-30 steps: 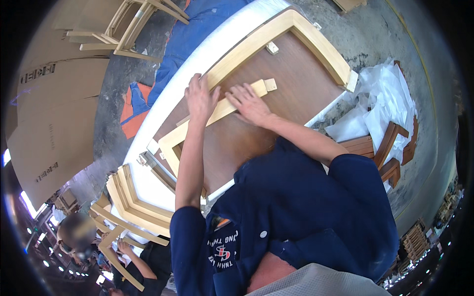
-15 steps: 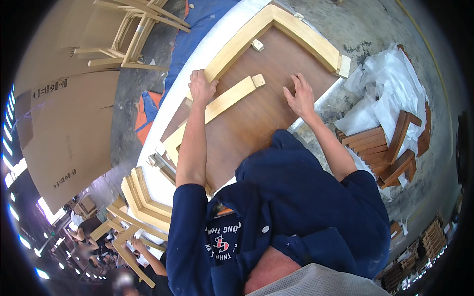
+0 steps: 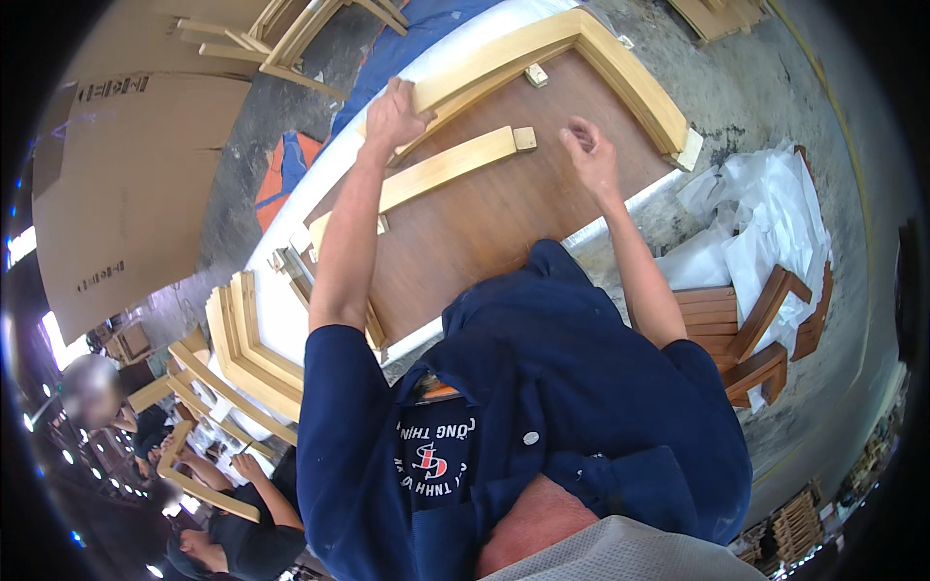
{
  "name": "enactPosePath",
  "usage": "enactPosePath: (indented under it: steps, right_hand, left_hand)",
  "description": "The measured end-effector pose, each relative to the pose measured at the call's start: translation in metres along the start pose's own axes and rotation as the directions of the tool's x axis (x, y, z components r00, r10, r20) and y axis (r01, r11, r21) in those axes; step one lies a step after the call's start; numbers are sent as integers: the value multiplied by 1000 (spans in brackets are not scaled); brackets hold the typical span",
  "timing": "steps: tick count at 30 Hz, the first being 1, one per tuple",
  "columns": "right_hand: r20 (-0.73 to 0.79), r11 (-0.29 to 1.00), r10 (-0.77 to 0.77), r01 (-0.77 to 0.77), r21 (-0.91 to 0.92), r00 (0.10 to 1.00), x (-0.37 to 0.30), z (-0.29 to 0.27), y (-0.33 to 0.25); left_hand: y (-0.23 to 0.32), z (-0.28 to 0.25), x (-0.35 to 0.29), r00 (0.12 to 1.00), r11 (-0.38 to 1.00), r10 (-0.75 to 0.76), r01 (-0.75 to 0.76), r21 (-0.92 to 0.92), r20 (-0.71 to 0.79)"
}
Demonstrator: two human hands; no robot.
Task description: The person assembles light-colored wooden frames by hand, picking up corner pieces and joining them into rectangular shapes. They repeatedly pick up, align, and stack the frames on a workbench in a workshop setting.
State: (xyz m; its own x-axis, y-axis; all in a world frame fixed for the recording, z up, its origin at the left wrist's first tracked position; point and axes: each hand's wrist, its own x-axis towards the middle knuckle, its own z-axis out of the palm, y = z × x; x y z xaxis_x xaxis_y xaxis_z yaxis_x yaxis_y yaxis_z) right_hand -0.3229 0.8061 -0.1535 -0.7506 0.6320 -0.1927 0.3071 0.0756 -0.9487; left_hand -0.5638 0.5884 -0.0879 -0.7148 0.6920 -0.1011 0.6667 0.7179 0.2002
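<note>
Half-open right hand (image 3: 593, 163), fingers loosely curled, nothing seen in it, hangs over a brown board (image 3: 484, 252). A pale wooden bar (image 3: 446, 170) lies on the board, apart from and unjoined to the bent wooden frame (image 3: 504, 66) beyond, whose left end the left hand (image 3: 394, 118) pinches.

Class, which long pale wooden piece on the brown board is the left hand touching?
The farther pale bent piece; the nearer piece lies beneath the left forearm.
</note>
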Motion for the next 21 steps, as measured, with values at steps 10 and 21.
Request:
enactPosePath:
  steps: [10, 21]
  right_hand:
    - [380, 386, 182, -421, 821, 907, 20, 37, -138]
    - [237, 765, -242, 34, 643, 941, -106, 74, -201]
  left_hand:
    - [102, -17, -188, 886, 998, -47, 19, -66, -460]
    - [-59, 17, -376, 590, 637, -757, 570, -519, -282]
